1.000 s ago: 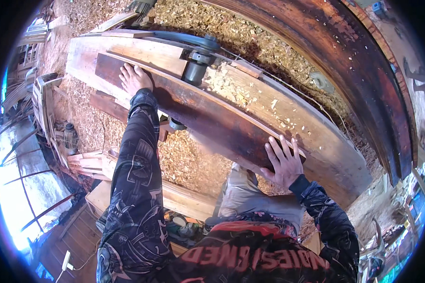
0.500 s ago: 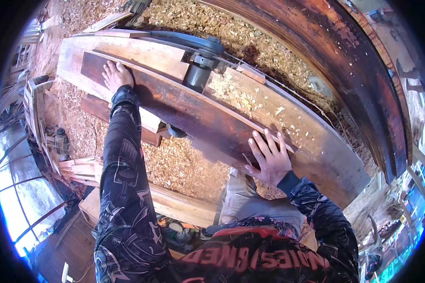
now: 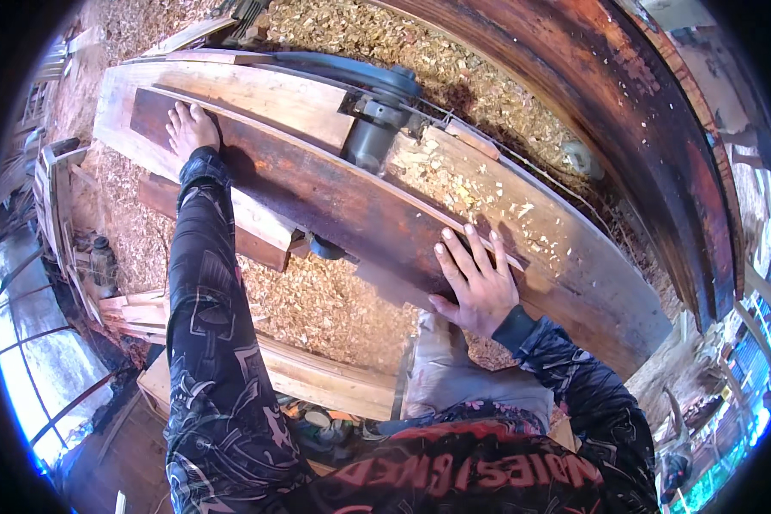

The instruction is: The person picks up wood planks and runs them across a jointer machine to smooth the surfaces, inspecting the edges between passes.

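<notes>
A long reddish-brown plank [image 3: 317, 180] lies along a wooden planer table [image 3: 257, 98], a pale thin edge showing on its far side. Near the plank's left end, my left hand [image 3: 193, 133] rests flat, fingers spread. My right hand [image 3: 481, 287] presses on the plank toward its right end, fingers apart and reaching its far edge, the thumb at the near side. Between the hands, a dark metal cutter drum [image 3: 371, 137] shows beyond the plank in a gap in the table; the plank hides part of it. Neither hand wraps round anything.
A belt on a pulley [image 3: 394, 81] runs along the table's far side. Wood chips lie on the right table half [image 3: 454, 171] and cover the ground [image 3: 317, 295]. Large dark curved timber [image 3: 557, 94] stands at the far right. Boards [image 3: 334, 377] lie close to my legs.
The plank has slid a little to the left along the table, past the drum. Both hands have moved left with it, still flat on top.
</notes>
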`<state>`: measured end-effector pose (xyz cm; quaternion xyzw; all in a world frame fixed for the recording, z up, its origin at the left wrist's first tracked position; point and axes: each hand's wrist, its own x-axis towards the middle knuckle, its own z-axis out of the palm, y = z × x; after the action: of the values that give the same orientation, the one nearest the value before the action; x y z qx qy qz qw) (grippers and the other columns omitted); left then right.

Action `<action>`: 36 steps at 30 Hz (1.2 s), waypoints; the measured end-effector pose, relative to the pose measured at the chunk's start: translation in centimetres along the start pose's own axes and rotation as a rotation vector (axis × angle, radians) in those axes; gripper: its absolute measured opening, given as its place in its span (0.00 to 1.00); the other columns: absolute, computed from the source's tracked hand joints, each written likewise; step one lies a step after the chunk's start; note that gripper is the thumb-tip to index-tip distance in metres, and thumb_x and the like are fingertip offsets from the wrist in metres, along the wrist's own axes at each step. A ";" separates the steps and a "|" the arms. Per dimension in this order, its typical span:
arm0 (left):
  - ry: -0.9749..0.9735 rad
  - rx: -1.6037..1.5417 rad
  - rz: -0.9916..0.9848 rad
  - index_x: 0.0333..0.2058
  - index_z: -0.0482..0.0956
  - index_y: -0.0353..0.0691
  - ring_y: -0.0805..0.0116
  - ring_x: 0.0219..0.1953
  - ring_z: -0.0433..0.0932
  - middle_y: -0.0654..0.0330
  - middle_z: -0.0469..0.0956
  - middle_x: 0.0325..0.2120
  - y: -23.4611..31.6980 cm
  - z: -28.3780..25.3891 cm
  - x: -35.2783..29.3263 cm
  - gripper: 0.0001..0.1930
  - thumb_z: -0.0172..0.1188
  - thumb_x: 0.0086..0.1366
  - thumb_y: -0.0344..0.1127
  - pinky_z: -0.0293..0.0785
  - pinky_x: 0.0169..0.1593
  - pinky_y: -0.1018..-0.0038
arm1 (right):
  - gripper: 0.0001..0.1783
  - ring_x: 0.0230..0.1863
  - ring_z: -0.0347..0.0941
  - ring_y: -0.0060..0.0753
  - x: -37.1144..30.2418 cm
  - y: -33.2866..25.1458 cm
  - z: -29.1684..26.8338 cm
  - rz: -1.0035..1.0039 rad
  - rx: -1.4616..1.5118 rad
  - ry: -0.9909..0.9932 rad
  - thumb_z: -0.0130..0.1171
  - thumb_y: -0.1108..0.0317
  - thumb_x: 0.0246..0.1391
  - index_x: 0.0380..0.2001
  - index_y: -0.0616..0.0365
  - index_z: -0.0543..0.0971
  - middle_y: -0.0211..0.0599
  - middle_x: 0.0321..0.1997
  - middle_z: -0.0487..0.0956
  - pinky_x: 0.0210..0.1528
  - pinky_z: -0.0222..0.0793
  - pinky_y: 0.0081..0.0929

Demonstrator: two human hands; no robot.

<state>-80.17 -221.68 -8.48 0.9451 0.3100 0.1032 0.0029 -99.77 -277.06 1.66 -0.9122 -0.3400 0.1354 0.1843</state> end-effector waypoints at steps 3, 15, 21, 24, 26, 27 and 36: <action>0.015 -0.031 -0.031 0.71 0.57 0.47 0.47 0.73 0.51 0.54 0.55 0.72 -0.6 0.1 1.0 0.33 0.33 0.73 0.56 0.46 0.73 0.53 | 0.41 0.76 0.52 0.50 1.1 -0.5 0.1 -0.002 -0.005 -0.001 0.59 0.42 0.54 0.65 0.55 0.69 0.39 0.74 0.61 0.74 0.43 0.59; -0.008 -0.071 -0.050 0.71 0.57 0.47 0.46 0.73 0.51 0.54 0.54 0.72 -2.6 2.3 4.8 0.33 0.33 0.73 0.57 0.46 0.73 0.52 | 0.41 0.77 0.48 0.52 4.8 -2.1 1.8 0.006 -0.010 -0.029 0.58 0.42 0.57 0.66 0.56 0.67 0.42 0.76 0.58 0.74 0.39 0.62; 0.072 -0.064 0.044 0.70 0.60 0.46 0.45 0.73 0.53 0.50 0.56 0.71 -7.0 1.2 7.9 0.34 0.35 0.72 0.58 0.47 0.72 0.50 | 0.42 0.77 0.47 0.53 7.6 -3.9 2.1 -0.034 0.036 0.028 0.60 0.42 0.54 0.66 0.57 0.67 0.43 0.75 0.58 0.74 0.39 0.62; 0.048 -0.083 0.024 0.67 0.64 0.44 0.43 0.70 0.58 0.46 0.61 0.68 -1.4 1.4 3.6 0.33 0.38 0.72 0.58 0.52 0.69 0.45 | 0.42 0.77 0.48 0.50 8.5 -3.6 2.1 0.011 0.010 0.039 0.54 0.39 0.58 0.67 0.56 0.67 0.41 0.76 0.57 0.76 0.38 0.56; 0.120 -0.129 0.079 0.65 0.66 0.43 0.37 0.69 0.57 0.42 0.60 0.68 0.7 -0.3 -1.2 0.33 0.42 0.72 0.60 0.51 0.68 0.39 | 0.43 0.77 0.47 0.50 9.5 -4.4 2.3 -0.003 0.021 0.055 0.52 0.38 0.59 0.68 0.57 0.65 0.42 0.76 0.56 0.77 0.37 0.56; 0.130 -0.216 0.146 0.66 0.66 0.43 0.35 0.70 0.55 0.40 0.58 0.68 0.1 -1.1 -3.7 0.33 0.43 0.72 0.60 0.50 0.69 0.40 | 0.43 0.77 0.47 0.50 10.3 -5.2 2.5 -0.032 0.035 0.065 0.52 0.38 0.59 0.68 0.57 0.65 0.43 0.76 0.56 0.77 0.37 0.56; -0.072 -0.114 -0.054 0.72 0.54 0.48 0.48 0.75 0.43 0.50 0.49 0.73 7.3 -6.6 -12.0 0.45 0.42 0.66 0.72 0.40 0.74 0.49 | 0.43 0.77 0.47 0.48 13.9 -6.8 2.2 -0.063 -0.046 0.063 0.40 0.36 0.65 0.70 0.58 0.61 0.44 0.76 0.55 0.76 0.38 0.53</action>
<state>-86.65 -235.00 -3.80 0.9378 0.3288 0.0866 0.0707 -94.27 -262.42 0.88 -0.9088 -0.3659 0.0929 0.1779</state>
